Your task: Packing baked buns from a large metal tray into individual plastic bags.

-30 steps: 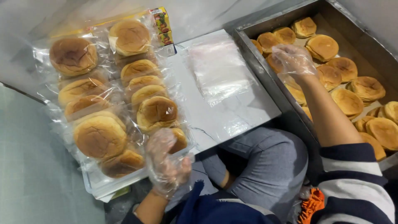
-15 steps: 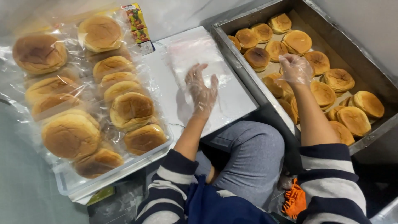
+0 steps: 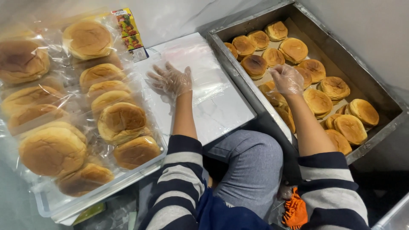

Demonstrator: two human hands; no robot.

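Metal tray (image 3: 385, 100) at my right, loose buns inside; white bench (image 3: 221, 113) centre; bagged buns (image 3: 121, 121) stacked at left. My left hand (image 3: 172, 81), gloved, fingers spread, lies flat on the clear empty bags (image 3: 204, 70) lying on the bench. My right hand (image 3: 287, 79) curls over a bun (image 3: 272, 91) in the tray; grip not clear. Judgement: bags thin, slippery, so pinch one edge; buns soft, so cup from the sides.

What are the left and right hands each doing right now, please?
Left hand: open, fingers spread on the stack of clear plastic bags.
Right hand: curled over round golden-brown buns; grip cannot be told.
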